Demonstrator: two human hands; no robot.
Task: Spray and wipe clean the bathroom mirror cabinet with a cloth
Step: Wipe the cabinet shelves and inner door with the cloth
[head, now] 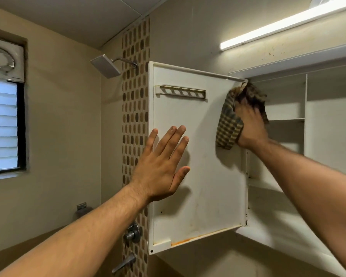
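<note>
Head view: cloth [229, 124] against open cabinet door [200, 156]

Views: one only, a wide-angle camera worn on the person's head, so no part of the scene is shared with another view.
Position: in front of the open cabinet door [198, 156], below its middle.
Facing: forward and tilted up; the ceiling [68, 15] shows above the door, and the cabinet's underside shows to its lower right.
Nearness: close. Both forearms run up from the bottom corners to the door, the left hand [162, 166] flat on it and the right hand [250, 126] with the cloth [228, 124] at its upper hinge corner.
Left of the door: shower head [105, 65], with the window [2, 124] farther left.
Right of the door: shelves [284, 118], with the light strip [288, 25] above them.
</note>
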